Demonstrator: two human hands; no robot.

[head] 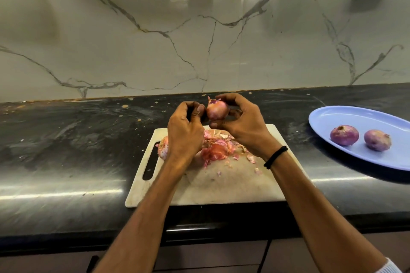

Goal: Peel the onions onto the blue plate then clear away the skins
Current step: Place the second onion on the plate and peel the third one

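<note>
- onion in hand (217,110): held up above the far edge of the cutting board (233,182), between both hands. most of its dry skin looks gone; a small purple flap stands at its top.
- right hand (243,125): fingers curled around the onion from the right and below, closed on it.
- left hand (185,133): thumb and forefinger pinched together just beside the onion's left side; cannot tell whether a strip of skin sits between them.
- blue plate (346,115): on the counter (77,139) to the right, well apart from the board. two peeled onions on it, one left (344,135), one right (377,140).
- unpeeled onion (163,147): on the board's left part, mostly hidden behind my left wrist, papery skin on.
- skins (218,147): loose pile mid-board, flakes scattered near it.
- progress, my estimate: two done, third nearly done, at least one untouched. skins not yet cleared. roughly halfway.
</note>
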